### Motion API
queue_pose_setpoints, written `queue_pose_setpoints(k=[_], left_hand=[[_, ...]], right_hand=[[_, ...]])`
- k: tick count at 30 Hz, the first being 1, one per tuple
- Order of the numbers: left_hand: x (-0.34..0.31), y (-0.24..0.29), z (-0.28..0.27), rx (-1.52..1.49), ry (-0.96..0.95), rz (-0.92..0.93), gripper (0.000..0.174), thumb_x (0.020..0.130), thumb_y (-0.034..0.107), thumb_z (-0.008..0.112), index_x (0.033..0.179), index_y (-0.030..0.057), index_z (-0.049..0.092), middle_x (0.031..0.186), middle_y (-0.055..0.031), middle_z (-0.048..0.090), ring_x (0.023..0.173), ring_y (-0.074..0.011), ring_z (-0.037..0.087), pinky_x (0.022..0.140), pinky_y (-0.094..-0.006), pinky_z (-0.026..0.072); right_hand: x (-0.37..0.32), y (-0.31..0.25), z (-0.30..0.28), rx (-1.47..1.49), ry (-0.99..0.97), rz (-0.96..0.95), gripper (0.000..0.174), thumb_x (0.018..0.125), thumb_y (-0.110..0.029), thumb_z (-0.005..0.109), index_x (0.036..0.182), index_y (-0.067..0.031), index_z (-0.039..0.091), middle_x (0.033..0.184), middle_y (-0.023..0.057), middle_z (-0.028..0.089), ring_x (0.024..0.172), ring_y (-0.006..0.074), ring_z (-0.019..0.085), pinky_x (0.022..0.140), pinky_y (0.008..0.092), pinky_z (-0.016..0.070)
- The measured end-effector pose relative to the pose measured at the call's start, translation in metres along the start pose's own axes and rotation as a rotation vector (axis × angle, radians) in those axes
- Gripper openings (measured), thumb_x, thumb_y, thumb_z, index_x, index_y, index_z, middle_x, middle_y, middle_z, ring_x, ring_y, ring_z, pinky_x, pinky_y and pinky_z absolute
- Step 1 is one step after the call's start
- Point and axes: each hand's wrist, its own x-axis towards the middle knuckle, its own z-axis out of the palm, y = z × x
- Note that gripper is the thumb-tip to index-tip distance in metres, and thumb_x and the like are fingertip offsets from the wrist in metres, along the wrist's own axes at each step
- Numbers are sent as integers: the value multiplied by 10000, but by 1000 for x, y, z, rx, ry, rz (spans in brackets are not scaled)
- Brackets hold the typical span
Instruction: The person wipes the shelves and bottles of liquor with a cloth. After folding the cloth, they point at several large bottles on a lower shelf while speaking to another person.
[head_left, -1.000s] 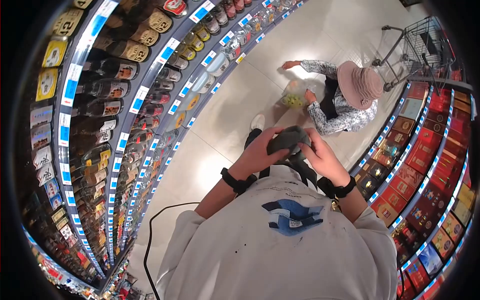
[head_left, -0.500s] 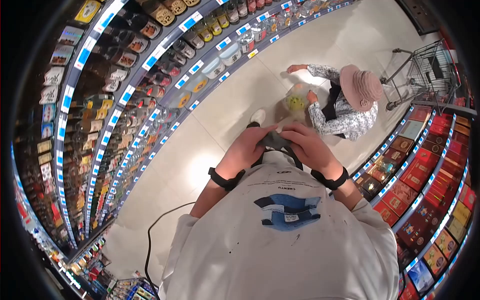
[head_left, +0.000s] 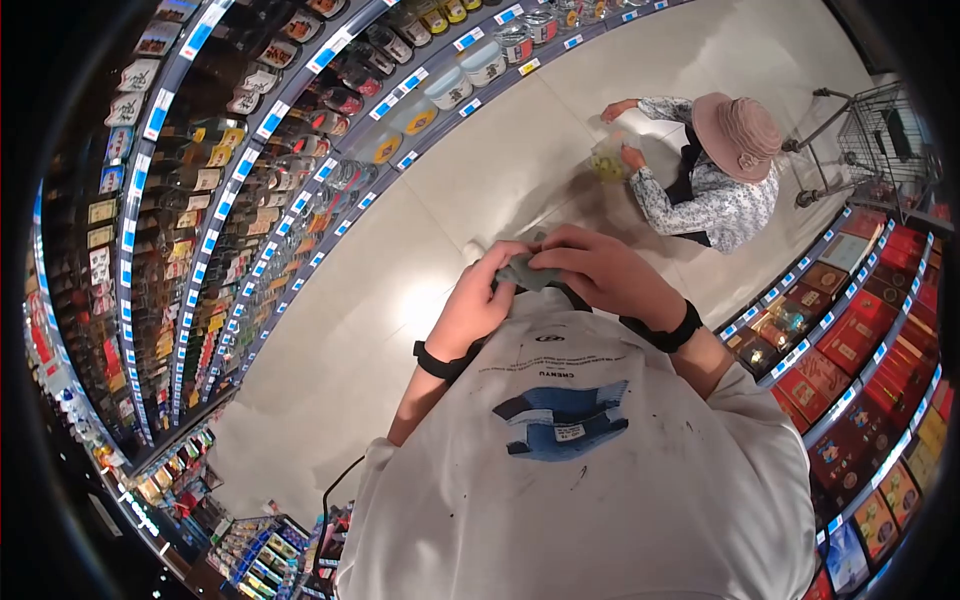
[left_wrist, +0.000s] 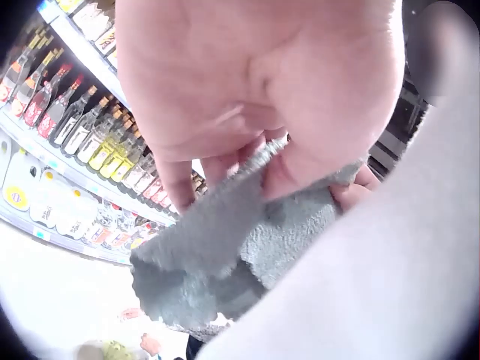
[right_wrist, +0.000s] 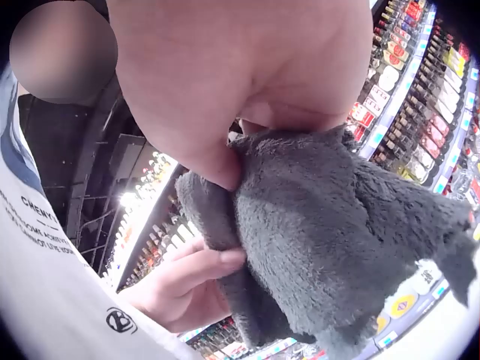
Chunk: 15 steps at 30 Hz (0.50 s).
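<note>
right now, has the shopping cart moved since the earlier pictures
No, the shopping cart shows no clear move: it stands by the same end of the shelf of red boxes, though the whole view has shifted.

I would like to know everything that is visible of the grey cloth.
The cloth is grey, with a soft, fluffy-looking surface and uneven edges. It is crumpled, with several folds. The left hand and the right hand both grip it in front of the shirt; its loose parts hang below the fingers.
</note>
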Motion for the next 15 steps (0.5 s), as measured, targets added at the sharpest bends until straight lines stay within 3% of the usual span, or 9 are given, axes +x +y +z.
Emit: queue_pose_setpoints(k=[4, 7, 12, 15], left_hand=[[-14, -7, -5, 28, 10, 70, 537, 846, -59, 489, 1368, 54, 547, 1304, -157, 665, 1193, -320, 651, 1041, -372, 481], [-29, -9, -10, 114, -26, 114, 547, 871, -23, 555, 1410, 67, 534, 1261, -146, 684, 1147, -299, 677, 981, -369, 514], [-51, -10, -24, 122, -23, -37, 533, 859, 93, 731, 1367, 41, 578, 1208, -169, 691, 1051, -345, 697, 846, -373, 551], [-68, -21, -41, 175, 26, 42, 468, 865, 86, 711, 1316, 23, 608, 1199, -184, 690, 1040, -362, 688, 858, -380, 550]], right_hand=[[3, -12, 9, 13, -1, -2, 323, 864, 34, 636, 1154, -102, 675, 1094, 69, 663, 944, 312, 665, 788, 399, 546], [6, -24, 22, 41, -37, 42, 316, 864, 6, 639, 1158, -106, 672, 1082, 64, 663, 933, 304, 665, 783, 401, 546], [18, -36, 57, -14, -83, 12, 288, 894, -86, 639, 1179, -105, 667, 1065, 67, 657, 963, 296, 655, 809, 407, 537], [23, -46, 76, -47, -116, -2, 285, 913, -114, 645, 1198, -106, 661, 1048, 67, 651, 986, 296, 648, 823, 411, 534]])
